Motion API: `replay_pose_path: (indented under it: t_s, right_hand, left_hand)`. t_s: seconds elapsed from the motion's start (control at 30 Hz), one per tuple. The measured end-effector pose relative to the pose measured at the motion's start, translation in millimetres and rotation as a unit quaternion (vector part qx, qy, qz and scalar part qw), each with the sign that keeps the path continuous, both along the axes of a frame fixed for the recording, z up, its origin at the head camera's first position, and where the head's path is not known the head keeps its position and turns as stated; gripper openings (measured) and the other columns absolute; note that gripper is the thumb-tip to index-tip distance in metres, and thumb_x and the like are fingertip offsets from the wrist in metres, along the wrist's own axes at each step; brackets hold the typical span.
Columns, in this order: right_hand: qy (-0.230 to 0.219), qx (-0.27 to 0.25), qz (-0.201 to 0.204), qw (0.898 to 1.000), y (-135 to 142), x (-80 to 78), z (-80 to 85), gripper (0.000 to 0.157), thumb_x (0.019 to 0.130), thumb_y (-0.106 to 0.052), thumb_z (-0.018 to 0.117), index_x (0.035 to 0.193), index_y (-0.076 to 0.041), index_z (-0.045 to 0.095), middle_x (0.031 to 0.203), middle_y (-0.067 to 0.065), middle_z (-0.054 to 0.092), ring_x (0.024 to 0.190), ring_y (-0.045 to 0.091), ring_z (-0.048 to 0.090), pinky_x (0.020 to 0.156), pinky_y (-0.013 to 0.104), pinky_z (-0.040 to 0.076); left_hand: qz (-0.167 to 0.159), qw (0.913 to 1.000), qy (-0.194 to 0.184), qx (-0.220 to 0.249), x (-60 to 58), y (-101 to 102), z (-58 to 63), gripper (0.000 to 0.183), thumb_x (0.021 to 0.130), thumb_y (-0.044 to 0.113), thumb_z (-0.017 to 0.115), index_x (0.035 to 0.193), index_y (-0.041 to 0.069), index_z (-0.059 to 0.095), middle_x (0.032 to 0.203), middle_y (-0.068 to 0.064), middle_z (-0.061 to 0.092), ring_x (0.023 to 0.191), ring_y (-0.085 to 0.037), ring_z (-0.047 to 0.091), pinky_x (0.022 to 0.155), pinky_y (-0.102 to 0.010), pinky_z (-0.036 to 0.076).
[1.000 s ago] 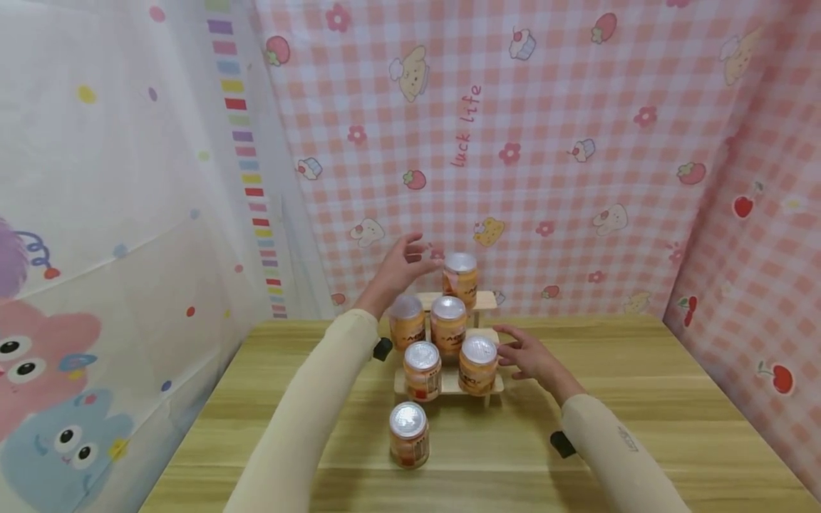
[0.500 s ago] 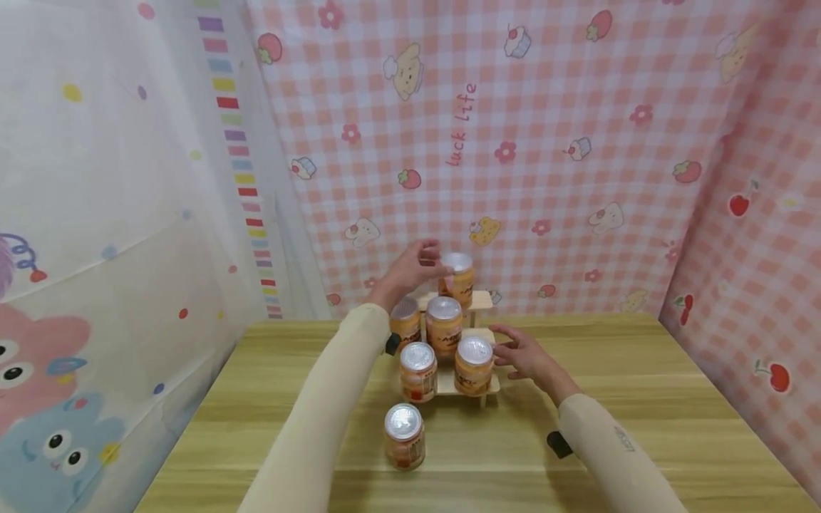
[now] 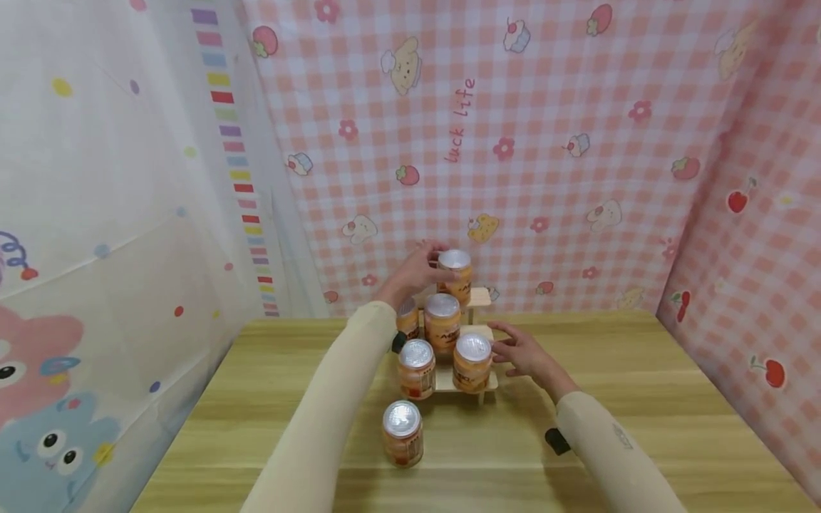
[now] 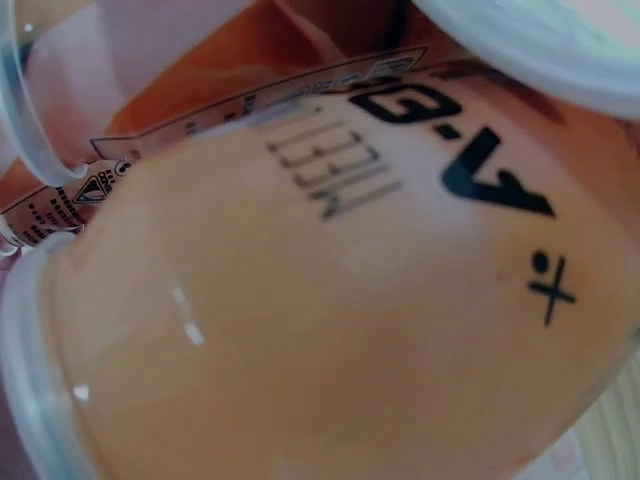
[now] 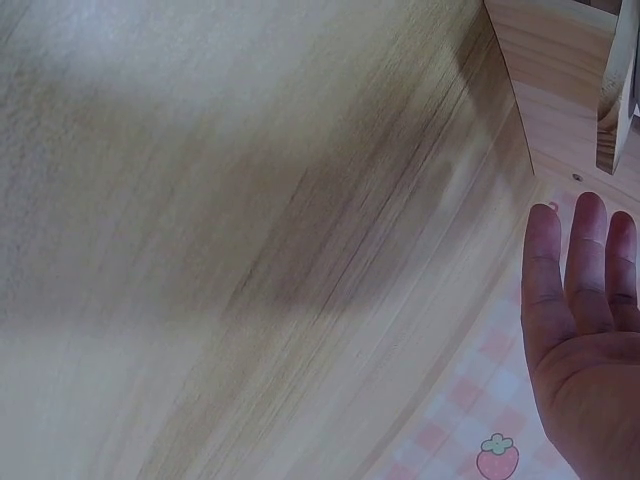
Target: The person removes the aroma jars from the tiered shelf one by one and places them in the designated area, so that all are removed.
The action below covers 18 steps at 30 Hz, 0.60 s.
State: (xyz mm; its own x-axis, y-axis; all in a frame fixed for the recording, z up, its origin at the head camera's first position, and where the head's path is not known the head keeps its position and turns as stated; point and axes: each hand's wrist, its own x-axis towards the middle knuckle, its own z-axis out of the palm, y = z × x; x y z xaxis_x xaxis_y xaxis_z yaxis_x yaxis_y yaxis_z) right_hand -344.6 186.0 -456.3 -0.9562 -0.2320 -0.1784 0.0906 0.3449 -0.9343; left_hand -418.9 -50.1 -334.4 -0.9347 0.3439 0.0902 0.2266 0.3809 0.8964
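In the head view my left hand [image 3: 413, 276] is around the left side of the top jar [image 3: 457, 291], thumb across its front and fingers behind. This orange jar with a silver lid stands on the highest step of a wooden tiered stand [image 3: 479, 297]. My right hand [image 3: 527, 355] is beside the lower right jar [image 3: 472, 370], fingertips close to its side. In the right wrist view its fingers [image 5: 587, 260] are extended. An orange jar [image 4: 300, 320] with black lettering fills the left wrist view; the left hand is hidden there.
Two jars share the middle step: one in the centre [image 3: 442, 331], the other [image 3: 409, 324] partly behind my left wrist. On the lowest step stands a left jar [image 3: 417, 374]. Another jar [image 3: 403, 438] is on the wooden table [image 3: 616, 427] in front. A checked curtain [image 3: 577, 192] hangs behind.
My left hand has moved right from beside the top jar until its thumb and fingers came around it. The right hand has stayed by the lower right jar. The view has shifted slightly.
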Motion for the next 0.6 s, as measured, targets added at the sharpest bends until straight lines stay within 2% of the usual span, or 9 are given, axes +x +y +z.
replay_pose_path:
  t_s: [0.3,0.6]
  right_hand:
    - [-0.015,-0.009,-0.005,1.0,-1.7,0.8,-2.2,0.05,0.106,-0.017,0.049,0.153,-0.015,0.034,0.14,0.031,0.046,0.121,0.045,0.054,0.084,0.052,0.053]
    - [-0.011,-0.008,-0.007,1.0,-2.0,-0.6,0.2,0.05,0.106,-0.018,0.048,0.154,-0.015,0.034,0.139,0.03,0.047,0.12,0.044,0.054,0.082,0.05,0.053]
  left_hand:
    - [0.022,0.9996,-0.011,-0.013,1.8,3.8,-2.4,0.057,0.085,0.01,0.079,0.134,0.014,0.05,0.132,-0.011,0.056,0.122,-0.027,0.054,0.104,-0.043,0.042]
    - [0.026,0.9995,0.007,-0.016,1.7,5.0,-0.3,0.057,0.083,0.012,0.081,0.132,0.014,0.051,0.123,-0.009,0.058,0.114,-0.025,0.056,0.099,-0.041,0.046]
